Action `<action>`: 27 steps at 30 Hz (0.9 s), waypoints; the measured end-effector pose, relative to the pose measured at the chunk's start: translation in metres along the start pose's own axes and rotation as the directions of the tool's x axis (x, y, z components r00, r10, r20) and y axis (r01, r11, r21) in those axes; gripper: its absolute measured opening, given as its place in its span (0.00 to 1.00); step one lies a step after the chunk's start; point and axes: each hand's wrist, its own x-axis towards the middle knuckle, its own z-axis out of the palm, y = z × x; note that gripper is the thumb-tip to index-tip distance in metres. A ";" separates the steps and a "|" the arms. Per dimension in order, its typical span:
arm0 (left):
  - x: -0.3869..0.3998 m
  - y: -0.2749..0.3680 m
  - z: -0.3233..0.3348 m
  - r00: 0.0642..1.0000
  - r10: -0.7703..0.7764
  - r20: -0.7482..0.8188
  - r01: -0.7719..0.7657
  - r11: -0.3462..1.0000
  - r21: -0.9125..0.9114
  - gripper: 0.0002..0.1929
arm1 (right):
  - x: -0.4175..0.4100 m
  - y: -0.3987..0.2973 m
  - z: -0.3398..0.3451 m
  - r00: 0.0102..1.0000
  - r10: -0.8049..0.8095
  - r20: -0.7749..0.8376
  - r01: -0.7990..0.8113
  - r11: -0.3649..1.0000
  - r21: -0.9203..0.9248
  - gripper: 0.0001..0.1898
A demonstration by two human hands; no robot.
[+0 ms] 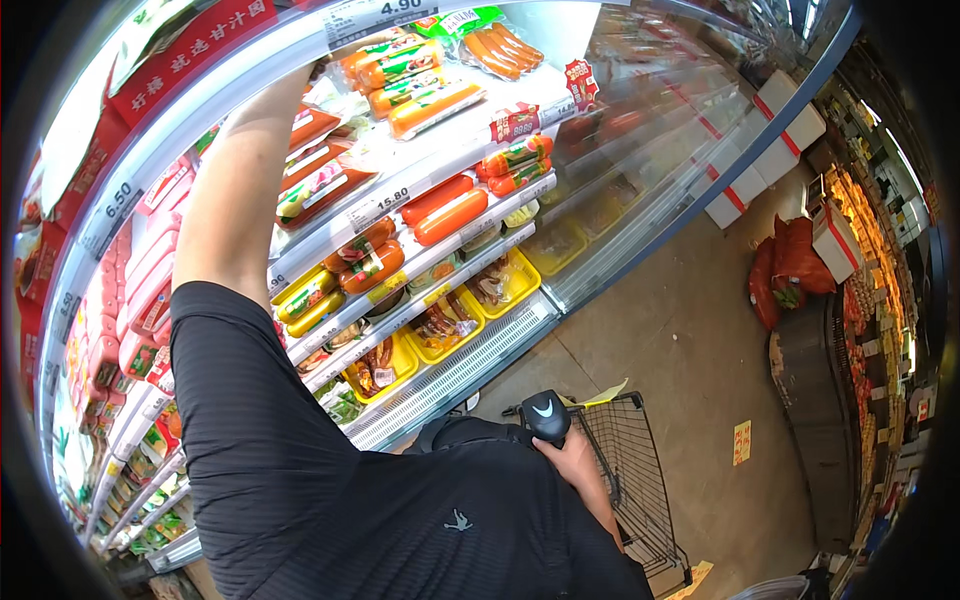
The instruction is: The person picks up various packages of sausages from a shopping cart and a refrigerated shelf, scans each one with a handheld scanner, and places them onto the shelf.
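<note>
My left arm reaches up into a lit refrigerated display case, past a price rail [300, 56]. Only a little of my left hand [363, 43] shows behind the rail, close to orange-and-green sausage packs [401, 67]; its fingers are mostly hidden. Red packaged sausages [326, 187] lie beside the forearm. Down near my waist, my right hand [576, 456] grips a black handheld barcode scanner [547, 417]. A wire shopping cart [637, 480] stands just beyond that hand.
Lower shelves carry large red sausages [450, 216] and yellow trays [536, 281] of packed meat. A transparent side panel [660, 165] closes the case's end. White boxes [772, 135], red mesh sacks [799, 255] and a produce stand [814, 420] lie across the aisle.
</note>
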 end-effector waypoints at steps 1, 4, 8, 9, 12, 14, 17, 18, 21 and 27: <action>0.001 -0.009 0.005 1.000 -0.004 0.024 0.004 1.000 0.008 0.39 | 0.001 -0.001 0.000 1.000 0.010 0.000 -0.010 1.000 0.020 0.31; 0.001 -0.013 0.017 0.997 0.004 0.078 -0.006 1.000 0.021 0.39 | 0.002 -0.005 -0.002 0.999 0.035 -0.009 -0.034 0.996 0.080 0.31; 0.003 -0.006 0.022 0.994 0.020 0.110 -0.021 1.000 0.009 0.40 | 0.007 -0.005 -0.003 0.999 0.051 -0.008 -0.049 0.992 0.113 0.30; 0.004 -0.004 0.023 0.993 0.026 0.115 -0.026 1.000 0.002 0.40 | 0.010 -0.006 -0.002 0.999 0.048 -0.006 -0.047 0.993 0.111 0.30; 0.004 0.004 0.027 0.989 0.048 0.143 -0.045 0.999 -0.021 0.40 | 0.016 -0.009 -0.003 0.997 0.071 0.032 -0.073 0.996 0.058 0.30; 0.004 0.016 0.035 0.984 0.076 0.162 -0.071 0.997 -0.038 0.40 | 0.020 -0.016 -0.003 0.998 0.043 0.039 -0.046 0.996 0.077 0.30; 0.011 0.034 0.054 0.976 0.133 0.174 -0.124 0.990 -0.060 0.41 | 0.027 -0.021 -0.004 0.996 0.049 0.075 -0.052 0.998 0.031 0.31; 0.004 0.056 0.045 0.973 0.150 0.176 -0.140 0.988 -0.067 0.41 | 0.027 -0.023 -0.005 0.996 0.061 0.064 -0.064 0.997 0.037 0.31; -0.030 0.106 0.010 0.963 0.201 0.181 -0.240 0.943 0.232 0.42 | 0.028 -0.027 -0.008 0.995 0.059 0.075 -0.064 0.996 0.057 0.32; -0.027 0.092 0.018 0.971 0.138 0.195 -0.157 0.984 0.082 0.43 | 0.030 -0.017 -0.007 0.997 0.035 0.064 -0.041 0.995 0.094 0.31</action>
